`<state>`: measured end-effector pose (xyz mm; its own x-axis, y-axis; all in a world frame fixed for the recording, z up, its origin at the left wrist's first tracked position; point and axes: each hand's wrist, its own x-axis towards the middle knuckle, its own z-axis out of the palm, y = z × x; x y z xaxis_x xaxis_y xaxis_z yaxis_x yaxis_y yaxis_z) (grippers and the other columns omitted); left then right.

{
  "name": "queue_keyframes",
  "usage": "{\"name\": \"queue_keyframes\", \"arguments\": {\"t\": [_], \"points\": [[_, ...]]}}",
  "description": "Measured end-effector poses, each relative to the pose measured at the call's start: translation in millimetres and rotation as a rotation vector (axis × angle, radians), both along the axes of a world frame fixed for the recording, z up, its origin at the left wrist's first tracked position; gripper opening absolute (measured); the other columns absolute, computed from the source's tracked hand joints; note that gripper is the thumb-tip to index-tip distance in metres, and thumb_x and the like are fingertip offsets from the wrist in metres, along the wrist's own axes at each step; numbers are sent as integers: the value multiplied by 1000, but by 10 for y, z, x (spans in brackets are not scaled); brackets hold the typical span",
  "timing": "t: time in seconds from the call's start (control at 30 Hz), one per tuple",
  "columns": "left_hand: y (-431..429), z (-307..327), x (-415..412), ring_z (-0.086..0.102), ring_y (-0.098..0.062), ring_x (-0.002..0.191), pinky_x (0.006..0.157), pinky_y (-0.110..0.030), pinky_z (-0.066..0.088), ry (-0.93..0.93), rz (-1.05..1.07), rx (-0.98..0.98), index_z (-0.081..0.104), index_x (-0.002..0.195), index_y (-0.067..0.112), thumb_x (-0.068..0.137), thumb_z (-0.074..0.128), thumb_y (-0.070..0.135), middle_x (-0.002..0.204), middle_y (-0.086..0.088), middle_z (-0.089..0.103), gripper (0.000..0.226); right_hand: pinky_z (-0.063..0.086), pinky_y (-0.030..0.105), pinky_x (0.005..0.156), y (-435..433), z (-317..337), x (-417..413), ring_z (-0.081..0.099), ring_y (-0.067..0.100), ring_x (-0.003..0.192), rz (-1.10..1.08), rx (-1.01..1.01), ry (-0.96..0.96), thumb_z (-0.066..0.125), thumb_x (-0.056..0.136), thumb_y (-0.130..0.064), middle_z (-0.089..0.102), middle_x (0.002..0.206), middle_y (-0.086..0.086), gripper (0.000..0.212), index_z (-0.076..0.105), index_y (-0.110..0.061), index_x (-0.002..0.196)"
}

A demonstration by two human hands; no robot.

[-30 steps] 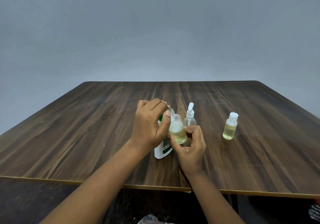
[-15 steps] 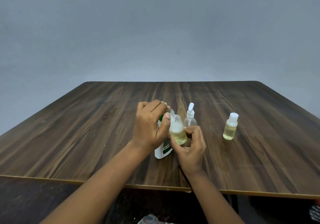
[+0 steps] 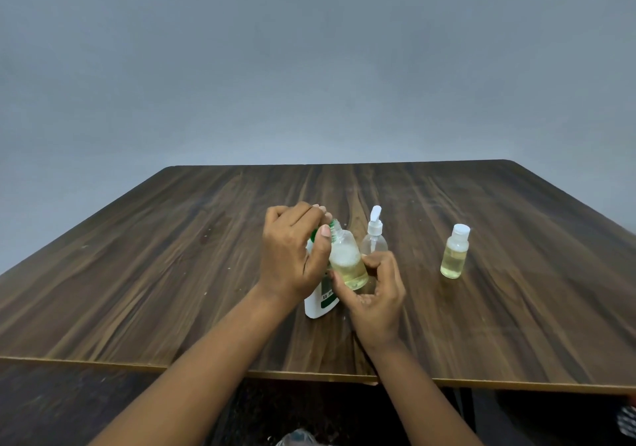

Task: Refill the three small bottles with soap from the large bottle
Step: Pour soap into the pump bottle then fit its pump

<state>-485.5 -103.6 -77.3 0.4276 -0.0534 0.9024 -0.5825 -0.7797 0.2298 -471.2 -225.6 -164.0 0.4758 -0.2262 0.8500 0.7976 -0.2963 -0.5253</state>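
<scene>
Bare forearms reach in from the near edge and meet over the middle of the table (image 3: 172,273). The left hand (image 3: 292,259) curls around the upper part of the large white bottle (image 3: 318,302), thumb up beside its green top. The right hand (image 3: 375,290) grips a clear small bottle (image 3: 347,263), tilted left, its open neck against the green top and yellowish soap inside. Just behind stands a pump bottle (image 3: 373,239); well to the right, a capped bottle (image 3: 455,256) holding soap.
</scene>
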Motion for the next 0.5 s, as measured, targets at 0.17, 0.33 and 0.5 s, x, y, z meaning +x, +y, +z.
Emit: {"name": "queue_keyframes", "arguments": {"t": [0.17, 0.33, 0.5], "points": [[-13, 140, -22, 63, -19, 75, 74, -34, 36, 19, -23, 27, 67, 76, 6, 94, 30, 30, 77, -2, 67, 47, 42, 8, 65, 17, 23, 5, 51, -1, 76, 25, 48, 27, 75, 73, -28, 54, 83, 1, 33, 50, -14, 90], [-26, 120, -4, 62, -19, 72, 73, -32, 36, -4, -2, 24, 67, 74, 6, 94, 31, 30, 75, -2, 66, 47, 42, 10, 63, 13, 17, 8, 52, 3, 74, 38, 62, 21, 75, 73, -29, 54, 81, 1, 33, 49, -17, 89], [-14, -2, 34, 62, -19, 70, 73, -32, 35, -15, 19, -11, 66, 74, 5, 93, 31, 28, 75, -1, 66, 46, 42, 12, 61, 8, 2, 1, 49, 7, 70, -17, 2, 4, 75, 73, -32, 49, 79, -4, 34, 46, -17, 86]]}}
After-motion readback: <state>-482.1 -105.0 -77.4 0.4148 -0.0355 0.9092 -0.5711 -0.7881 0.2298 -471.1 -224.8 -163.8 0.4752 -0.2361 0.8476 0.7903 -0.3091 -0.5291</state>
